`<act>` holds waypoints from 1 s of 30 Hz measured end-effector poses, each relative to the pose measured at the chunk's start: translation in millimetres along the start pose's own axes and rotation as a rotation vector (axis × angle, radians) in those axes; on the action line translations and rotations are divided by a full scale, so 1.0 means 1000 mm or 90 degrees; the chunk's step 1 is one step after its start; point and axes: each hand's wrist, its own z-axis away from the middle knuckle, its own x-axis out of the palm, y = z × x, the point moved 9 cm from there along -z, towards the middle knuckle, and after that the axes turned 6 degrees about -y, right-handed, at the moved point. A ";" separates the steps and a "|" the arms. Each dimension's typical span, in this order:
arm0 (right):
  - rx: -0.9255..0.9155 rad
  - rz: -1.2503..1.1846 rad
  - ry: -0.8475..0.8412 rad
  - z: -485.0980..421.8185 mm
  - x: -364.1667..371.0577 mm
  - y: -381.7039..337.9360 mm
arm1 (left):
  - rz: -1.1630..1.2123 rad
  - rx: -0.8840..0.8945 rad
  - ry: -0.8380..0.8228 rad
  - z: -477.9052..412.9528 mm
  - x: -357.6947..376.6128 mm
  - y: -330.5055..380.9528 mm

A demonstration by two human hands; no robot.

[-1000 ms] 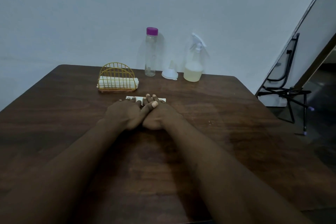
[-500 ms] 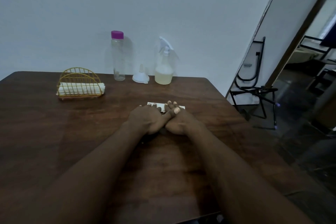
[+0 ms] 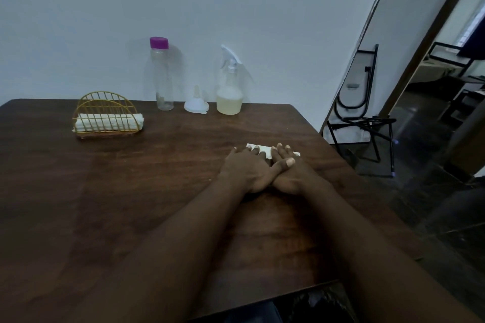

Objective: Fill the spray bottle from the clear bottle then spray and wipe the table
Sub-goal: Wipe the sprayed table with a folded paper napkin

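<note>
Spray bottle [image 3: 228, 86] stands upright at the far edge of the table [image 3: 131, 191], against the wall, its lower part holding pale yellowish liquid. Just left of it sits a white funnel [image 3: 196, 106], mouth down, and left of that the clear bottle [image 3: 162, 76], purple cap on, almost empty as far as I can tell. A wire rack [image 3: 106, 115] with folded cloths sits near the far left corner.

Hands: my left hand [image 3: 248, 169] and right hand [image 3: 290, 173] lie flat, side by side and touching, near the right edge. Both are spread open, palms down, pressing a folded white cloth [image 3: 262, 149] onto the table; neither is closed around anything. The left thumb crosses over the right hand.

Step in hand, by my judgement: the wipe. The fill appears finished, with liquid in the spray bottle and the clear bottle capped. Whether the surface is wet from spraying I cannot tell in this dim light.

Next move calls for keeping steady downward pressure and sliding the cloth across the unwiped surface, taking care near the right edge so it does not slip off.
</note>
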 end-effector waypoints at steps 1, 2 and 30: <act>0.005 0.007 0.001 0.001 0.001 -0.002 | -0.003 0.004 0.002 0.002 0.000 -0.001; 0.010 0.013 0.001 0.002 0.002 -0.005 | -0.004 0.009 0.005 0.005 -0.001 -0.003; -0.131 0.045 -0.013 0.009 0.049 -0.239 | -0.105 -0.148 0.074 0.157 -0.047 -0.181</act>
